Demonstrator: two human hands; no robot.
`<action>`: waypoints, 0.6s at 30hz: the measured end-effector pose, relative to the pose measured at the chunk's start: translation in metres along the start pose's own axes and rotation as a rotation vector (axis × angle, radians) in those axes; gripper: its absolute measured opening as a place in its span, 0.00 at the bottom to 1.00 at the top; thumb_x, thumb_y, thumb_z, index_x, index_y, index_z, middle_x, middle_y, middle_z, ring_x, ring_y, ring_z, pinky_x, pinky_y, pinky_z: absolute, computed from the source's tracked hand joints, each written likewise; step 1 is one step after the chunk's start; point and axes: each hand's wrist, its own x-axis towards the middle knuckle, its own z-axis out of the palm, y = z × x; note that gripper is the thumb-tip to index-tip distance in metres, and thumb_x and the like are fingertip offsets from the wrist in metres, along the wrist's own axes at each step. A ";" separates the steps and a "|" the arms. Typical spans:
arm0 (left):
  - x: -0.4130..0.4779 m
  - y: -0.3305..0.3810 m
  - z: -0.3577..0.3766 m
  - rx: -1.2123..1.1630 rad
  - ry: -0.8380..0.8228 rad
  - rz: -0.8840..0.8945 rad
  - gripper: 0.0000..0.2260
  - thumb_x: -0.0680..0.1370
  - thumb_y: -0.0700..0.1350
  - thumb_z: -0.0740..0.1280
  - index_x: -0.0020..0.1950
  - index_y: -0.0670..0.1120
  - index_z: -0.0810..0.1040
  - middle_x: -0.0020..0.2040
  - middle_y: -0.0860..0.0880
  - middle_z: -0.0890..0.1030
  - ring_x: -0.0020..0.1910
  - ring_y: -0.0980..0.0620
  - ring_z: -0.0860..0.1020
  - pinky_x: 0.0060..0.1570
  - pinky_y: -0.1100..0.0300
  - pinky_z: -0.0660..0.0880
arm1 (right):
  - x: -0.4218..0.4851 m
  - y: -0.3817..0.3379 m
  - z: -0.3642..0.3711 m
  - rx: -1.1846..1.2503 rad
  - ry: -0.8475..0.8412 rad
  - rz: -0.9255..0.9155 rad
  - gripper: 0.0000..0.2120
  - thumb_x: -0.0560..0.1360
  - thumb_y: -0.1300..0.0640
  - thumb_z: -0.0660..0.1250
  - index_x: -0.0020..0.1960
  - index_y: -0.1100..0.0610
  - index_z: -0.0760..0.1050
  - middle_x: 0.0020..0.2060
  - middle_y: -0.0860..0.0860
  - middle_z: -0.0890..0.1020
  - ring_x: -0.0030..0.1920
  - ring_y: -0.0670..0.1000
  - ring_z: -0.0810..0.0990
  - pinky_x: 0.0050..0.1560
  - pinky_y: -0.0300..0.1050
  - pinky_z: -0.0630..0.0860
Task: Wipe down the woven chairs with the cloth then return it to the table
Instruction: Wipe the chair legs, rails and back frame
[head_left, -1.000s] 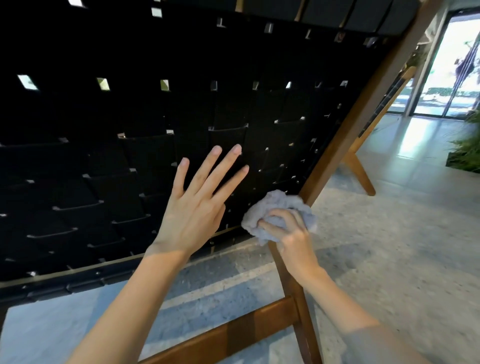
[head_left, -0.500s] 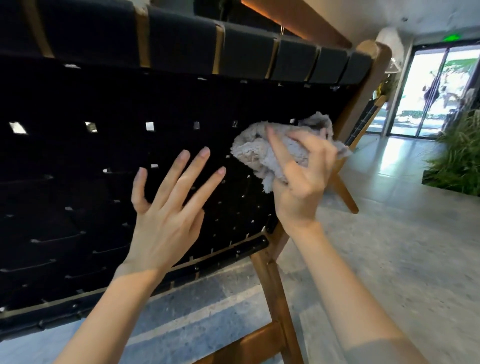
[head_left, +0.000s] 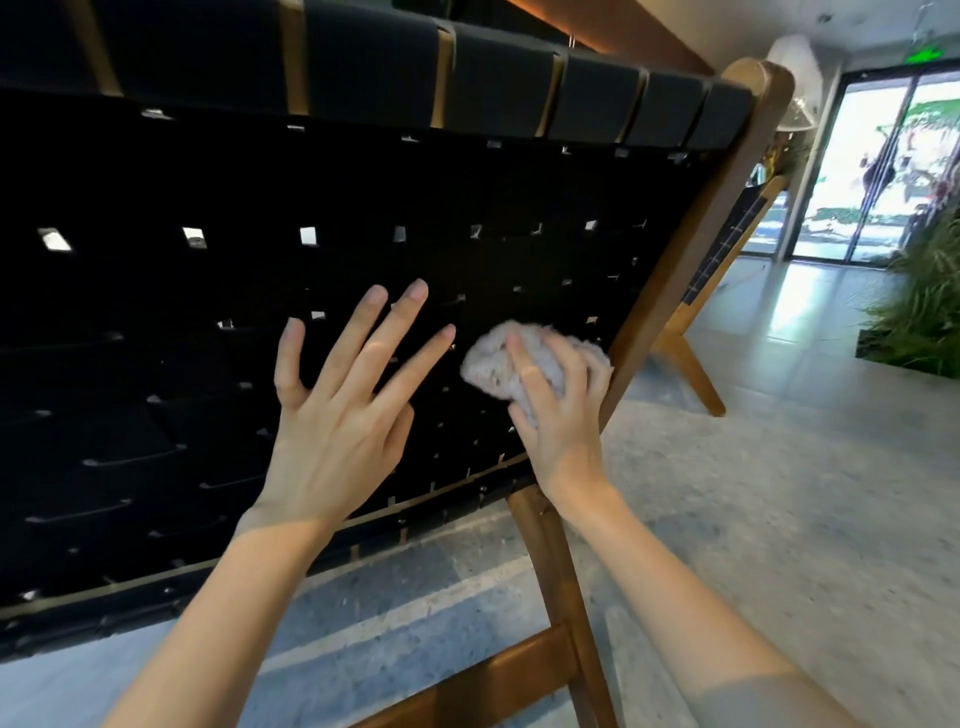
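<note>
Wiping the near chair (head_left: 519, 208)
Right hand (head_left: 561, 421) grips the cloth (head_left: 493, 358) against its weave; left hand (head_left: 337, 426) is spread open, holding nothing. Far chair (head_left: 724, 244) and table return seem left.

woven chair back (head_left: 208, 364) blocks ahead, open floor (head_left: 779, 519) right

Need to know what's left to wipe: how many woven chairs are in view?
2. The near chair fills left and centre, under the cloth; a second chair stands behind its right post, mostly hidden. More may be hidden.
</note>
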 end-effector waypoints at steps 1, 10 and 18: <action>0.000 0.001 0.000 -0.001 0.002 -0.003 0.26 0.77 0.38 0.60 0.75 0.51 0.63 0.77 0.47 0.53 0.76 0.47 0.51 0.71 0.45 0.38 | -0.005 0.001 -0.005 0.017 -0.017 -0.034 0.34 0.71 0.68 0.71 0.70 0.50 0.60 0.63 0.51 0.60 0.61 0.57 0.62 0.64 0.52 0.70; 0.001 0.002 0.003 0.029 0.028 -0.012 0.28 0.77 0.37 0.59 0.77 0.51 0.59 0.78 0.47 0.54 0.77 0.47 0.51 0.71 0.45 0.36 | 0.096 0.005 -0.038 -0.007 0.500 -0.069 0.24 0.72 0.64 0.69 0.63 0.52 0.64 0.60 0.51 0.62 0.59 0.54 0.63 0.61 0.47 0.68; -0.001 -0.002 0.005 0.062 0.033 0.006 0.27 0.78 0.39 0.58 0.77 0.51 0.59 0.78 0.47 0.53 0.77 0.47 0.50 0.71 0.45 0.36 | 0.098 0.001 -0.013 0.058 0.469 0.009 0.23 0.71 0.65 0.66 0.62 0.50 0.66 0.61 0.51 0.62 0.59 0.57 0.62 0.66 0.41 0.58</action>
